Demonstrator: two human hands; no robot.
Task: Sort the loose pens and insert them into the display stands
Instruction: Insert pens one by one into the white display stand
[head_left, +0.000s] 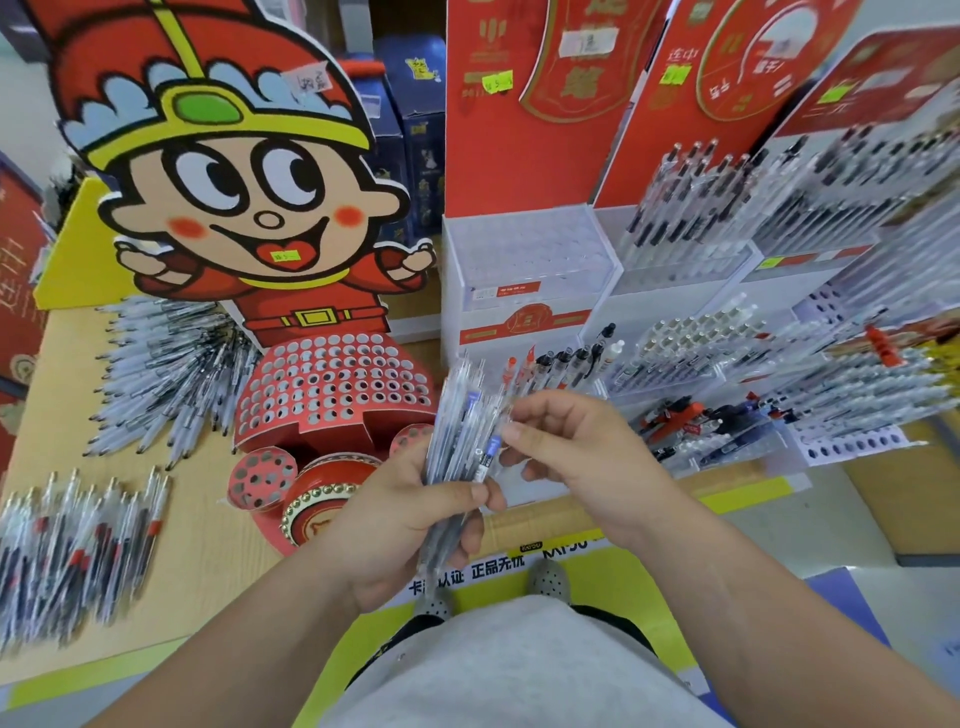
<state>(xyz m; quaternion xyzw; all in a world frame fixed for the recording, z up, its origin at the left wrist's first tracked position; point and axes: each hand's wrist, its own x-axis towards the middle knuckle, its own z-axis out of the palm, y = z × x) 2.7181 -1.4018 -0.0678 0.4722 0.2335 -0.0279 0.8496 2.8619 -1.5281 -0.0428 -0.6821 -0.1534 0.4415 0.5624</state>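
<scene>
Clearly the left hand (400, 525) is clutching a pen bundle (462, 441); the right hand (582, 462) is pinching one pen out, risking spilling others.

The wooden desk (208, 540) carries a red cartoon stand (332, 395); loose pens (171, 374) are heaped just left of it, red-banded pens (78, 545) nearer left, clear stands (524, 270) to its right.

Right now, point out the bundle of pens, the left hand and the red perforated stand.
bundle of pens (464, 431), head view, mid-barrels.
left hand (400, 525), head view, back of hand.
red perforated stand (332, 384), head view, holed front face.
</scene>
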